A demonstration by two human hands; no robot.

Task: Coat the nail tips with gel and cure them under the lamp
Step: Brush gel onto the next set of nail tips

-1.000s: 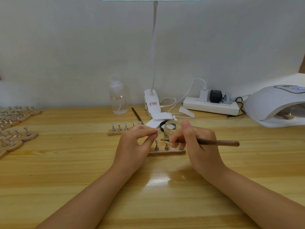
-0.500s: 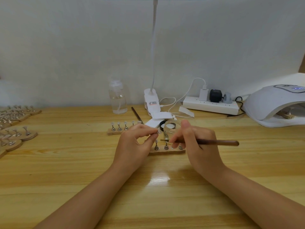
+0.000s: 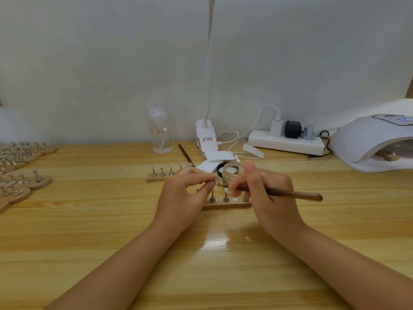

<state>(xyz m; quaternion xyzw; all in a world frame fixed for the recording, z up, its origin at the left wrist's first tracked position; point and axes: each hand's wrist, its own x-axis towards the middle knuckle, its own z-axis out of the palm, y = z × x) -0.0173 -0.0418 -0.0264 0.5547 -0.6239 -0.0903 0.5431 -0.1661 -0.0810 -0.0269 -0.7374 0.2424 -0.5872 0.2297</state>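
Over a wooden holder strip on the surface, left hand pinches one nail tip, right hand grips the brush; coating seems underway, curing lamp beyond awaits.

Table: pale wood, varnished, glossy, lamp glare on planks. Holder strip: raw wood, matt; metal stands shiny. Brush: dark wood handle, smooth, slight sheen. Jar: clear glass or plastic, cannot tell which. Bottle: clear plastic. Curing lamp: white plastic, smooth, satin. Power strip: white plastic. Wall: matt.
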